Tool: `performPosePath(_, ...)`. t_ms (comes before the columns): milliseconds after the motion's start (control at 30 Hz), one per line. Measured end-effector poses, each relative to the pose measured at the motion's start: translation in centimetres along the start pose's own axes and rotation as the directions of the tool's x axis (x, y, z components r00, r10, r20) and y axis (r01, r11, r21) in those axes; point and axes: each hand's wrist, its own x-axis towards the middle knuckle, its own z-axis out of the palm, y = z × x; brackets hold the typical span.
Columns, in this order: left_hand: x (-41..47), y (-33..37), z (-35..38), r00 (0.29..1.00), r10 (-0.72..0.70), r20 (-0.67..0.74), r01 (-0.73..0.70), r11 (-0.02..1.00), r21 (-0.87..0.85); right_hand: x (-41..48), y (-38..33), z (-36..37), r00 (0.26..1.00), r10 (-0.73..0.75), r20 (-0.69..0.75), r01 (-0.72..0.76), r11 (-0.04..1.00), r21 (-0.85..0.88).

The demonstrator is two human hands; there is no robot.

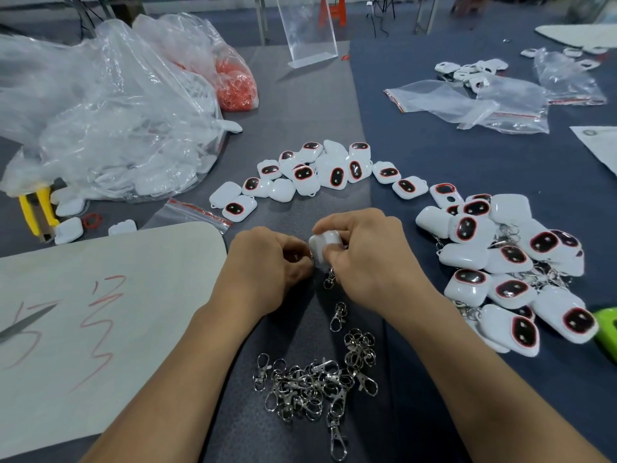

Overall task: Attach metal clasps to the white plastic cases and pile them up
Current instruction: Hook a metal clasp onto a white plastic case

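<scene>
While right hand (364, 262) grips glossy rounded white case (321, 243), left hand (267, 262) pinches its side; silver clasp (330, 279) dangles.

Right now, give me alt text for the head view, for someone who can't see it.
Left hand and right hand grip one white case over a dark mat, a metal clasp dangling below it. Loose clasps lie heaped nearer the person; bare cases lie ahead, clasped cases piled at right.
</scene>
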Motion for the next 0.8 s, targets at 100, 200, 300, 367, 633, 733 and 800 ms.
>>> performPosePath(100, -0.2, 0.2, 0.2, 1.000, 0.016, -0.026, -0.014, 0.997, 0.077, -0.2, 0.0, 0.3, 0.999, 0.008, -0.039, -0.006, 0.999, 0.050)
performPosePath(200, -0.5, 0.0, 0.5, 0.994, 0.085, -0.071, -0.078, 0.992, 0.103, -0.2, 0.4, 0.4, 0.997, 0.071, -0.044, -0.063, 0.985, 0.159)
performPosePath(300, -0.4, 0.0, 0.5, 0.983, 0.122, -0.136, -0.111, 0.990, 0.084, -0.3, 1.0, 0.5, 0.981, 0.192, 0.032, -0.191, 0.921, 0.340)
performPosePath(367, -0.2, 0.0, 0.3, 0.981, 0.103, -0.163, -0.099, 0.995, 0.033, -0.4, 1.1, 0.9, 0.971, 0.235, 0.048, -0.234, 0.881, 0.411)
performPosePath(633, -0.2, 1.0, -0.1, 0.993, -0.074, -0.093, -0.001, 0.773, -0.635, 0.4, 1.2, -0.7, 0.970, 0.243, -0.010, -0.204, 0.836, 0.510)
performPosePath(733, -0.2, 1.3, -0.2, 0.997, -0.044, -0.060, -0.012, 0.709, -0.705, -0.2, 1.0, -0.9, 0.992, 0.112, 0.065, -0.129, 0.832, 0.539)
performPosePath(800, -0.3, 1.5, -0.3, 0.999, -0.022, -0.041, -0.015, 0.688, -0.725, -0.5, 0.8, -1.0, 0.998, 0.040, 0.058, -0.065, 0.845, 0.532)
